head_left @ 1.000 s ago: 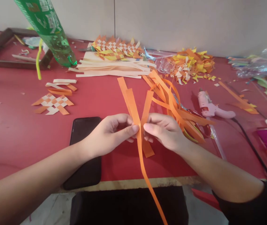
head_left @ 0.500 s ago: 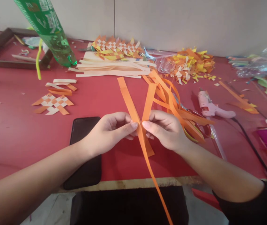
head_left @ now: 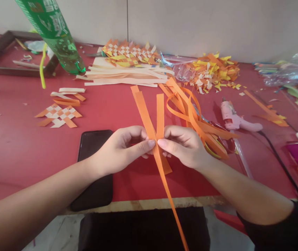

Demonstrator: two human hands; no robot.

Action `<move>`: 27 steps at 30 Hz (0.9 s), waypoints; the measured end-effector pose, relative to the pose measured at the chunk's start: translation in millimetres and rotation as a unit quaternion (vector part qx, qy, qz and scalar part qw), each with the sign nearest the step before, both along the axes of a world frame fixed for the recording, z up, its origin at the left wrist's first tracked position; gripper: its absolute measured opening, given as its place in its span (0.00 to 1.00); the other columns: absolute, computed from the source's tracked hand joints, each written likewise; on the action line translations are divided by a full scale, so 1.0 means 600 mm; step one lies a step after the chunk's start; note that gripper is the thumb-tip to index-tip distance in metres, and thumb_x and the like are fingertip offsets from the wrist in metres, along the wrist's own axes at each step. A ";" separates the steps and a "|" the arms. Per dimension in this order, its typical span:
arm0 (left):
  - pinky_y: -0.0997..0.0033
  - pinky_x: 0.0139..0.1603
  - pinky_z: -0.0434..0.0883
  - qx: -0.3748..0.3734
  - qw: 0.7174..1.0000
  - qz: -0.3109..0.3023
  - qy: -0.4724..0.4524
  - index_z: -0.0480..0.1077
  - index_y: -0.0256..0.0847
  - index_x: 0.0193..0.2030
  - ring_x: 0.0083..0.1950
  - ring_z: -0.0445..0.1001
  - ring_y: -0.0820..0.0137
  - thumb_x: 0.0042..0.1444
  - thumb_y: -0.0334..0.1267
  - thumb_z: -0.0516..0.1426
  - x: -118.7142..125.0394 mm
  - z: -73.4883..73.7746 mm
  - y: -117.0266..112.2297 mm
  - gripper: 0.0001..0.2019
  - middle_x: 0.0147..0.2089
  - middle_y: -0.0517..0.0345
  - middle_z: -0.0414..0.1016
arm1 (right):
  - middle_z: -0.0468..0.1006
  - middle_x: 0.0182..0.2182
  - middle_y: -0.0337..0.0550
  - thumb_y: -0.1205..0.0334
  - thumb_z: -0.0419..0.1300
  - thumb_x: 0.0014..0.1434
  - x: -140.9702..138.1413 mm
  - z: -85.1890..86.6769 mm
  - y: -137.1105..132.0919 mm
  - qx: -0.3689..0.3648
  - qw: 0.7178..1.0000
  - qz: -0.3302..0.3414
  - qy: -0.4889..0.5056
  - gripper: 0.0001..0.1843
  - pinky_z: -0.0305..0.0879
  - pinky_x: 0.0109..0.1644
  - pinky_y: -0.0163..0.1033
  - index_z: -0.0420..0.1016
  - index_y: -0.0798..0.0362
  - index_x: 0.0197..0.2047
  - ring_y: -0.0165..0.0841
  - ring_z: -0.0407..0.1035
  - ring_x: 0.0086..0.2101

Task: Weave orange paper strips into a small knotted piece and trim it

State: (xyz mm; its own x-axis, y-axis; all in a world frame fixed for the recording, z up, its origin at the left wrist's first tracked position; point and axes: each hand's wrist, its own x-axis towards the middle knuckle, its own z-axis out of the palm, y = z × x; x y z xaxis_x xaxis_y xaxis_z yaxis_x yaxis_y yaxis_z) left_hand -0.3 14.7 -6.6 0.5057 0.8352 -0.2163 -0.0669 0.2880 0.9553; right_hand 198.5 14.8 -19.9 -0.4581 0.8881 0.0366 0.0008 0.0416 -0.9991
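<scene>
My left hand [head_left: 124, 148] and my right hand [head_left: 184, 144] meet at the middle of the red table [head_left: 20, 150], both pinched on crossed orange paper strips [head_left: 149, 118]. The strips fan upward from my fingertips, and one long end [head_left: 173, 212] hangs down past the table's front edge. A loose heap of orange strips [head_left: 191, 108] lies just behind my right hand. A black phone [head_left: 96, 164] lies flat under my left wrist.
A pink glue gun [head_left: 234, 118] with a black cord lies to the right. At the back are cream strips [head_left: 123, 75], woven orange-white pieces [head_left: 129, 52] and paper scraps [head_left: 214, 71]. A small woven piece [head_left: 60, 115] lies left. A green bottle [head_left: 56, 35] leans at upper left.
The right-hand strip has swung from leaning right to standing nearly upright beside the left one. The hanging end has shifted slightly. Both hands stayed in place.
</scene>
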 end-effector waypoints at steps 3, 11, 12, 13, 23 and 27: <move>0.74 0.37 0.75 -0.001 1.000 0.011 -0.014 0.71 0.36 0.30 0.32 0.74 0.74 0.55 0.39 0.65 -0.001 -0.003 0.001 0.10 0.30 0.58 0.76 | 0.69 0.22 0.36 0.57 0.62 0.62 -0.001 -0.001 0.001 0.004 1.000 -0.008 -0.001 0.13 0.61 0.24 0.32 0.70 0.54 0.28 0.25 0.63 0.22; 0.71 0.42 0.76 -0.044 0.997 -0.056 -0.027 0.75 0.36 0.35 0.36 0.76 0.72 0.57 0.43 0.62 -0.003 0.001 0.000 0.11 0.34 0.57 0.77 | 0.72 0.22 0.36 0.57 0.61 0.63 -0.001 0.003 0.001 0.003 1.000 -0.027 -0.001 0.13 0.60 0.23 0.31 0.70 0.54 0.28 0.24 0.63 0.21; 0.71 0.42 0.76 -0.048 0.996 -0.065 -0.026 0.74 0.36 0.35 0.36 0.76 0.72 0.57 0.43 0.63 -0.003 0.002 -0.001 0.10 0.33 0.58 0.77 | 0.72 0.21 0.35 0.57 0.61 0.63 -0.001 0.003 0.001 -0.004 1.000 -0.029 0.001 0.14 0.59 0.23 0.31 0.70 0.54 0.28 0.24 0.63 0.21; 0.72 0.41 0.76 -0.049 0.996 -0.067 -0.025 0.74 0.36 0.34 0.35 0.76 0.72 0.57 0.42 0.63 -0.002 0.003 -0.001 0.10 0.33 0.58 0.77 | 0.72 0.21 0.35 0.57 0.61 0.63 -0.001 0.002 0.001 -0.015 0.999 -0.030 0.003 0.14 0.59 0.24 0.31 0.70 0.54 0.28 0.24 0.63 0.21; 0.75 0.38 0.75 -0.026 0.999 -0.033 -0.010 0.72 0.37 0.32 0.32 0.75 0.75 0.59 0.38 0.61 -0.001 0.002 0.002 0.08 0.29 0.60 0.75 | 0.69 0.20 0.35 0.56 0.62 0.62 0.000 0.003 0.003 -0.018 1.000 0.005 -0.009 0.15 0.59 0.23 0.32 0.70 0.53 0.26 0.25 0.63 0.21; 0.73 0.38 0.77 -0.054 0.998 -0.018 -0.027 0.70 0.37 0.36 0.35 0.76 0.73 0.59 0.39 0.61 0.000 -0.003 0.001 0.07 0.33 0.60 0.74 | 0.68 0.20 0.34 0.56 0.62 0.62 0.000 0.002 0.004 0.005 1.000 -0.021 -0.023 0.14 0.58 0.23 0.33 0.72 0.53 0.27 0.25 0.61 0.21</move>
